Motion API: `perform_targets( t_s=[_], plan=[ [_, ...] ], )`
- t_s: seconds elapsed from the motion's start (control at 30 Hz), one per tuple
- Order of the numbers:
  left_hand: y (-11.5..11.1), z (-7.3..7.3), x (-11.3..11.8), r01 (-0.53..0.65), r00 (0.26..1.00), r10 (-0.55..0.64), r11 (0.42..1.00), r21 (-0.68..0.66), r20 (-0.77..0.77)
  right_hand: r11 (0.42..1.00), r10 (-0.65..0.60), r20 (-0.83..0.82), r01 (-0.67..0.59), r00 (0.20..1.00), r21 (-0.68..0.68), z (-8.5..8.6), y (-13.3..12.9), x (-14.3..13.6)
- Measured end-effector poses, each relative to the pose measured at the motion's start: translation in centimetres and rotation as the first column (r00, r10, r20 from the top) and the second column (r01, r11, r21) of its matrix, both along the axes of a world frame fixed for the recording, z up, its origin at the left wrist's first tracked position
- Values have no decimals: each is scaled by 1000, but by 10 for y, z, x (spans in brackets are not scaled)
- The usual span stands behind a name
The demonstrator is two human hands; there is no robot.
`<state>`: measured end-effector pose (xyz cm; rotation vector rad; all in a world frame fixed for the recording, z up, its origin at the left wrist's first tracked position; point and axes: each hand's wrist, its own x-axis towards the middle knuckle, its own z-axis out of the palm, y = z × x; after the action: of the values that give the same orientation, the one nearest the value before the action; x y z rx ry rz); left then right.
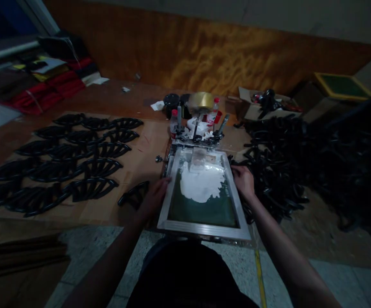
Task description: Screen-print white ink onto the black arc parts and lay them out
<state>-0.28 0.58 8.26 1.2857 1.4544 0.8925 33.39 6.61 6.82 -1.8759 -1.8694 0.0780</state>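
Observation:
In front of me lies a screen-printing frame (201,229) with a silver metal border and a green mesh (188,213). White ink (201,184) is spread thickly over the upper half of the mesh, below a pale squeegee-like block (199,158). My left hand (155,194) is at the frame's left edge, fingers bent and dim. At the opposite edge my right hand (244,180) has its fingers closed, their tips hidden beside the frame. What either hand holds, if anything, I cannot make out. A black ribbed plastic piece (135,193) lies just left of my left hand.
Rows of similar black pieces (95,188) lie on cardboard (134,160) at left. A tangled black pile (275,167) crowds the right. Behind the frame stand a clamp (196,134), a tape roll (201,102) and bottles (174,122). A cardboard box (251,109) sits at back right.

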Motion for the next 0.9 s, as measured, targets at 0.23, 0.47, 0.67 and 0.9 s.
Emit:
perform_targets(
  t_s=[0.23,0.47,0.67,0.9],
  plan=[
    [0,-72,7,25,998,-13,975,-221,57,937,326,276,-270,904,-221,33,31,-95],
    [2,-82,1,62,997,-49,974,-218,63,713,667,232,-515,708,-476,14,-30,-98],
    [2,-72,5,34,998,-21,973,-228,60,586,788,121,-676,604,-447,23,-29,-87],
    [1,-66,6,35,998,-22,970,-239,59,655,747,126,-689,653,-311,-10,-49,-84]
  ],
)
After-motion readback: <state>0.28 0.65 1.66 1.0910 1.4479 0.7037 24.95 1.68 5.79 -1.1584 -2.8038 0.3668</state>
